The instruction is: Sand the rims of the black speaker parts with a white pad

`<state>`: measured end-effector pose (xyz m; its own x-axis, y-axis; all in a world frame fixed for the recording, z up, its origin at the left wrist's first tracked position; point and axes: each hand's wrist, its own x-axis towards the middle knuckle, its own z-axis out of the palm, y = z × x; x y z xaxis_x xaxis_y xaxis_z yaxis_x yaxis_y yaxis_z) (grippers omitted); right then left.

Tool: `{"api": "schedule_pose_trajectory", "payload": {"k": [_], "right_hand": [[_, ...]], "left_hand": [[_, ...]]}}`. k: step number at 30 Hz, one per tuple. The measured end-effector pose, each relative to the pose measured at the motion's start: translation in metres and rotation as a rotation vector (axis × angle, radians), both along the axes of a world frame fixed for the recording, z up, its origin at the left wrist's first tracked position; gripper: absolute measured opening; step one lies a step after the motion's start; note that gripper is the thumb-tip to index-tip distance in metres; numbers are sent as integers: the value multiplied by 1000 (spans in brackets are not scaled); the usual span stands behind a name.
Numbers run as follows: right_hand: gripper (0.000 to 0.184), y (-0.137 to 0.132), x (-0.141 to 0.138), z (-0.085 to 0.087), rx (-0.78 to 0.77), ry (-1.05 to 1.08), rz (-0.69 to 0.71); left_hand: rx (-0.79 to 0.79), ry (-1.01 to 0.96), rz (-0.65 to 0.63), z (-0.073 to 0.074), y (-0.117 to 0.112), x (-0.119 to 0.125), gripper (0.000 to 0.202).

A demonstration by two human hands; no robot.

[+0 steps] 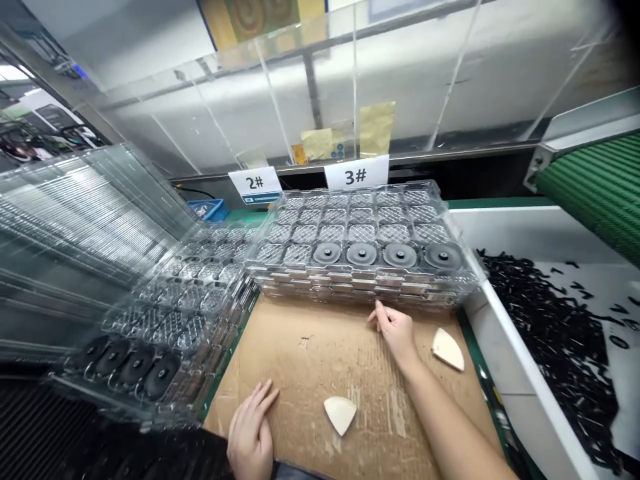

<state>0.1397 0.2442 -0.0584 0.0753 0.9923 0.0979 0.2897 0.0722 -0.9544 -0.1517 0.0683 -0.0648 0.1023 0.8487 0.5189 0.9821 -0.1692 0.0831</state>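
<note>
My left hand (251, 427) lies flat and open on the brown cardboard sheet (320, 353), holding nothing. A cream wedge-shaped piece (341, 413) sits just to its right. My right hand (395, 328) reaches forward, fingertips at the front edge of the stack of clear plastic trays (360, 240); its fingers are loosely curled and nothing shows in them. The top tray's front row holds several black round parts (383, 255). A second cream wedge (448, 349) lies right of my right wrist.
A tilted stack of clear trays (165, 313) with black round parts (131, 363) stands at left, beside taller tray stacks (75, 227). White labels 2# (255, 183) and 3# (356, 175) hang behind. A white bin (505, 333) of small black pieces (550, 333) sits right, below a green conveyor (595, 187).
</note>
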Motion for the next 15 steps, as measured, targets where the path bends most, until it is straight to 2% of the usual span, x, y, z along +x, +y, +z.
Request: {"api": "schedule_pose_trajectory", "payload": {"k": [3, 7, 15], "right_hand": [[33, 1, 0, -5, -20, -40, -32], [30, 1, -1, -6, -37, -85, -51], [26, 0, -7, 3, -104, -254, -10]], "left_hand": [[46, -82, -49, 0, -1, 4, 36], [102, -144, -15, 1, 2, 2, 36], [105, -97, -62, 3, 2, 2, 31]]}}
